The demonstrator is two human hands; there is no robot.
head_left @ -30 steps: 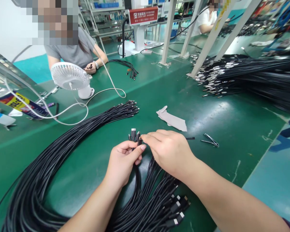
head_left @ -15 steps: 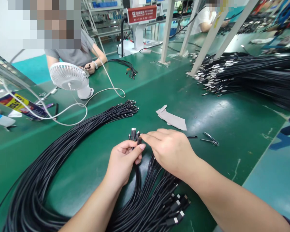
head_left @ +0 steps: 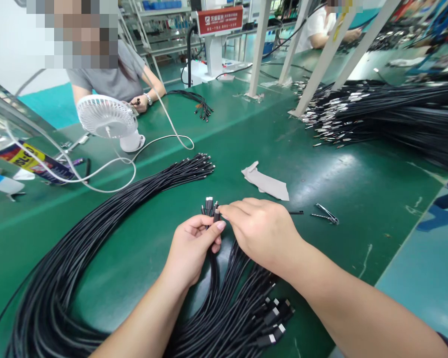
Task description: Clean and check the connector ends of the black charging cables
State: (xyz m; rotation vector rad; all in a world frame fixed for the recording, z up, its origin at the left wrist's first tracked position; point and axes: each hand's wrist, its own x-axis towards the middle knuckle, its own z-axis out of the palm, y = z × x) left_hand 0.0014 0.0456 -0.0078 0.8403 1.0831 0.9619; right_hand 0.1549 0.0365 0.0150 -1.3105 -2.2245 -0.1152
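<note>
My left hand (head_left: 194, 243) is closed around a small bunch of black cables, with thumb and fingers just below their plugs. Several black plugs (head_left: 209, 204) with metal tips stick up out of that grip. Against the rightmost plug rest the fingertips of my right hand (head_left: 263, 228), its fingers bent together; its thumb and whatever lies in its pinch are hidden. Below my hands runs a thick bundle of black cables (head_left: 224, 308), its larger plugs (head_left: 272, 328) lying under my right forearm. The bundle curves round to the left, and small connector ends (head_left: 205, 166) lie beyond my hands.
A pale cloth strip (head_left: 267, 183) and nail clippers (head_left: 325, 214) lie on the green table (head_left: 224, 132). At the left stand a white fan (head_left: 108, 117) with a trailing cord and a spray can (head_left: 41, 164). Many cables (head_left: 388, 114) are heaped right. A co-worker (head_left: 112, 74) sits opposite.
The plugs in my left hand have tilted slightly, and the rightmost one now shows more of its metal end. Both hands have stayed almost in place.
</note>
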